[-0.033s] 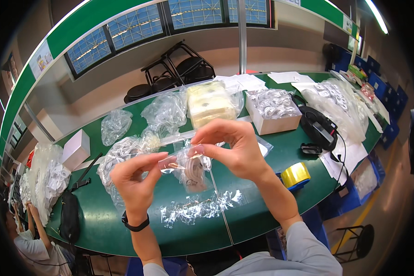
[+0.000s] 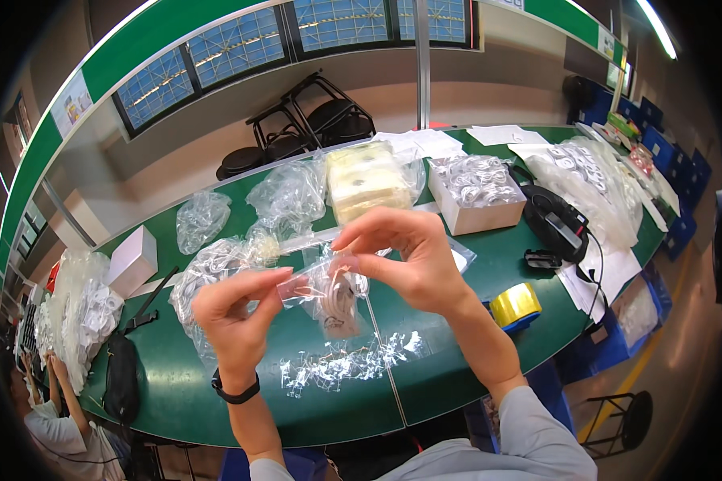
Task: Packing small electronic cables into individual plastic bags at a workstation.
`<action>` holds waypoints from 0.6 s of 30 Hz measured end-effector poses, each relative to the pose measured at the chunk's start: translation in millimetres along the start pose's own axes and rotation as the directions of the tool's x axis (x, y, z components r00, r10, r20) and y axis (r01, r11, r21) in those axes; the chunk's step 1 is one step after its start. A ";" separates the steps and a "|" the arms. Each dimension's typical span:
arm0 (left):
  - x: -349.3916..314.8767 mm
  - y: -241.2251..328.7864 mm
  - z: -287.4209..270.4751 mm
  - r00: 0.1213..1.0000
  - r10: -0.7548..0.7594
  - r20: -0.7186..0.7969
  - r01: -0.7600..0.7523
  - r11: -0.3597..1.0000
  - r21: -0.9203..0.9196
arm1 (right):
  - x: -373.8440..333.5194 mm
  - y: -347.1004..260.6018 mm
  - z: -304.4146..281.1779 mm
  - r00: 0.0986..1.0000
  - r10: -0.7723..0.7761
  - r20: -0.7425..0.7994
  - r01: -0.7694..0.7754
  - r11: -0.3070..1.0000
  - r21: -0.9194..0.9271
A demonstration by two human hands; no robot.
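Note:
Both my hands are raised over the middle of the table, pinching the top edge of a small clear plastic bag (image 2: pixel 341 313). A coiled white cable (image 2: pixel 338 293) shows through the plastic. My left hand (image 2: pixel 237 317) grips the left corner between thumb and fingertips; a black band circles that wrist. My right hand (image 2: pixel 409 260) pinches the right corner, thumb against index finger. The bag hangs between them, its top stretched and glinting. Below it on the green table (image 2: pixel 449 377) lies a heap of shiny white scraps (image 2: pixel 349 365).
A yellow tape roll (image 2: pixel 515 306) sits right of my right forearm. Farther back are a white box of coiled cables (image 2: pixel 481 210), a wrapped yellowish stack (image 2: pixel 369 180) and crumpled clear bags (image 2: pixel 289 192). A black bag (image 2: pixel 553 224) lies right. Another person's hands (image 2: pixel 60 377) are at far left.
The bag's top edge has tilted slightly between my fingers, and its glints have shifted. My hands are almost in the same place.

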State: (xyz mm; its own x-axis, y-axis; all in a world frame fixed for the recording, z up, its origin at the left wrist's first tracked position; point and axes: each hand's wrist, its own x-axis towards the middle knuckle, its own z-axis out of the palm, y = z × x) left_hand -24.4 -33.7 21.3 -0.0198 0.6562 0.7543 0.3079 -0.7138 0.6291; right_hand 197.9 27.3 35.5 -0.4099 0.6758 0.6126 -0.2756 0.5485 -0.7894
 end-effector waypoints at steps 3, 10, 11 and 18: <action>0.2 4.3 -5.5 0.987 0.140 0.084 -0.145 0.988 0.055 | 0.0 0.5 -2.2 0.993 -0.109 0.041 0.106 0.992 0.068; -2.1 9.3 -0.7 0.971 0.206 0.120 -0.196 0.976 -0.093 | 1.8 9.9 -4.7 0.935 -0.306 0.179 0.272 0.943 0.194; -1.9 10.7 -0.8 0.971 0.206 0.120 -0.196 0.976 -0.093 | 1.7 10.6 -5.5 0.925 -0.320 0.206 0.281 0.939 0.198; 0.0 17.6 2.1 0.983 0.157 0.094 -0.134 0.968 -0.213 | -1.9 4.9 -4.2 0.958 -0.146 0.247 0.075 0.958 0.276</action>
State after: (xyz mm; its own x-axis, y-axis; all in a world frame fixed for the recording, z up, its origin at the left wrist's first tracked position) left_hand -17.0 -45.7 31.9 0.1182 0.5564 0.8225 0.0985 -0.8308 0.5478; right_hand 201.0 30.7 30.6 -0.5670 0.4458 0.6927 -0.5346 0.4406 -0.7212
